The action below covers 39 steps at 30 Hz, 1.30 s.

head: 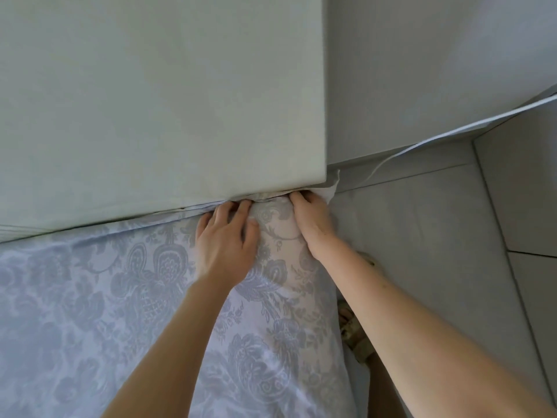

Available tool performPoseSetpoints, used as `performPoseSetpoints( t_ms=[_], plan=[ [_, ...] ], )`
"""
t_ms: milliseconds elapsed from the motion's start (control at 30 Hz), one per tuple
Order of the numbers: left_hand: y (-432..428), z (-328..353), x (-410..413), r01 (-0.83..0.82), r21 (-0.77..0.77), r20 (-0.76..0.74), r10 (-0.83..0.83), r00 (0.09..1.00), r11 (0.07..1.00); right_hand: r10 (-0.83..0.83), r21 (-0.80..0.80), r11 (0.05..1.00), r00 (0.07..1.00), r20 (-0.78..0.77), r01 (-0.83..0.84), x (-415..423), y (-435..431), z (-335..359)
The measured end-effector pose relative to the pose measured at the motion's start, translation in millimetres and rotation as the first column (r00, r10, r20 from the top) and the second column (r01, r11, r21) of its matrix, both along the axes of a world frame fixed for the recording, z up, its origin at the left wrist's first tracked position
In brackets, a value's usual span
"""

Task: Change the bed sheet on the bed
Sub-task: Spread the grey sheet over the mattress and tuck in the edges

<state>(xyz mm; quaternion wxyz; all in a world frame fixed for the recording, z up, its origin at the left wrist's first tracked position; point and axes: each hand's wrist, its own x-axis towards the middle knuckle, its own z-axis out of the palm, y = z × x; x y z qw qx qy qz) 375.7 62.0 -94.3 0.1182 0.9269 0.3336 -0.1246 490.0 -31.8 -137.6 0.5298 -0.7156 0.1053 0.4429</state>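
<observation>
A pale lilac bed sheet [90,297] with a grey floral pattern covers the mattress in the lower left of the head view. Its corner [272,218] bunches up where the mattress meets the pale green headboard [150,101]. My left hand [224,239] lies on the sheet with its fingertips pushed into the gap under the headboard. My right hand [312,218] is at the mattress corner, fingers curled round the bunched sheet and tucked into the same gap. A bit of white cloth [330,188] sticks out past the headboard's edge.
Grey tiled floor [422,236] lies to the right of the bed. A white cable [452,131] runs along the grey wall [407,55] and down to the floor. My foot in a sandal [354,333] stands next to the mattress side.
</observation>
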Motion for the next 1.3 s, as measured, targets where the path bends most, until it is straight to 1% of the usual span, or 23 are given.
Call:
performPoseSetpoints(
  t_ms=[67, 100, 167, 233, 300, 367, 433, 533, 633, 667, 733, 800, 867, 933, 1000, 1067, 1133, 1167, 1233, 1267, 1300],
  plan=[
    [0.7, 2.7, -3.8, 0.031, 0.032, 0.035, -0.032, 0.999, 0.999, 0.070, 0.078, 0.995, 0.997, -0.023, -0.068, -3.8, -5.5, 1.0],
    [1.2, 4.7, -5.8, 0.057, 0.053, 0.054, -0.060, 0.997, 0.997, 0.079, 0.114, 0.991, 0.996, -0.047, -0.073, -4.1, -6.8, 1.9],
    [0.5, 9.0, -9.0, 0.092, 0.071, 0.093, -0.099, 0.991, 0.993, 0.040, 0.179, 0.984, 0.986, -0.160, -0.011, 1.0, -10.6, 1.8],
    [-1.8, 14.7, -12.5, 0.101, 0.043, 0.167, -0.107, 0.980, 0.994, 0.014, 0.242, 0.968, 0.958, -0.288, 0.058, 6.7, -16.7, 7.1],
    [-4.3, 21.6, -17.8, 0.128, 0.010, 0.241, -0.126, 0.962, 0.992, 0.026, 0.324, 0.940, 0.927, -0.373, 0.104, 7.7, -22.8, 10.8],
    [-4.2, 29.6, -23.2, 0.149, -0.027, 0.278, -0.136, 0.951, 0.989, 0.021, 0.386, 0.911, 0.917, -0.398, 0.147, 4.4, -24.0, 15.5],
    [-1.6, 38.9, -24.6, 0.146, -0.064, 0.279, -0.123, 0.952, 0.987, 0.015, 0.416, 0.894, 0.918, -0.397, 0.165, 0.8, -20.9, 27.0],
    [6.0, 57.5, -16.6, 0.114, -0.094, 0.286, -0.082, 0.955, 0.989, 0.011, 0.447, 0.880, 0.933, -0.360, 0.162, -6.3, -17.8, 40.4],
    [15.8, 81.9, -12.3, 0.092, -0.105, 0.293, -0.058, 0.954, 0.990, 0.067, 0.505, 0.854, 0.935, -0.349, 0.127, -18.7, -18.8, 63.8],
    [20.1, 91.0, -12.8, 0.077, -0.147, 0.283, -0.032, 0.959, 0.986, 0.089, 0.527, 0.842, 0.935, -0.342, 0.113, -23.6, -19.8, 72.1],
    [29.4, 109.8, -15.4, 0.023, -0.321, 0.219, 0.051, 0.975, 0.947, 0.132, 0.559, 0.826, 0.939, -0.319, 0.074, -31.9, -23.5, 91.6],
    [40.2, 125.2, -14.3, -0.058, -0.481, 0.106, 0.124, 0.987, 0.875, 0.168, 0.594, 0.804, 0.944, -0.283, 0.035, -38.6, -26.8, 110.5],
    [51.8, 135.3, -8.9, -0.135, -0.551, -0.033, 0.140, 0.990, 0.824, 0.195, 0.627, 0.779, 0.945, -0.264, 0.015, -43.5, -28.2, 126.0],
    [60.3, 140.8, -1.8, -0.198, -0.563, -0.144, 0.141, 0.980, 0.802, 0.197, 0.641, 0.766, 0.936, -0.292, 0.039, -46.5, -28.1, 135.9],
    [62.1, 141.5, 7.1, -0.240, -0.576, -0.224, 0.132, 0.966, 0.782, 0.210, 0.647, 0.762, 0.931, -0.299, 0.036, -47.9, -28.5, 140.3],
    [59.7, 137.2, 16.1, -0.266, -0.590, -0.290, 0.107, 0.951, 0.762, 0.204, 0.622, 0.783, 0.930, -0.305, 0.032, -47.1, -29.5, 142.7],
    [54.7, 132.7, 25.6, -0.318, -0.587, -0.337, 0.133, 0.932, 0.745, 0.166, 0.578, 0.815, 0.938, -0.305, 0.043, -44.0, -30.1, 141.8],
    [53.0, 130.6, 29.4, -0.336, -0.586, -0.351, 0.142, 0.925, 0.738, 0.125, 0.538, 0.842, 0.959, -0.253, 0.032, -41.2, -29.9, 139.4],
    [51.0, 128.9, 33.8, -0.339, -0.575, -0.365, 0.137, 0.921, 0.744, 0.061, 0.431, 0.902, 0.997, -0.053, -0.032, -34.8, -29.6, 132.8],
    [51.5, 128.6, 34.3, -0.338, -0.568, -0.357, 0.145, 0.923, 0.751, 0.054, 0.426, 0.903, 0.998, 0.013, -0.055, -32.0, -28.2, 130.6],
    [51.9, 129.6, 33.7, -0.332, -0.566, -0.339, 0.154, 0.928, 0.755, 0.056, 0.467, 0.882, 0.998, 0.031, -0.064, -30.4, -26.4, 130.8]
  ],
)
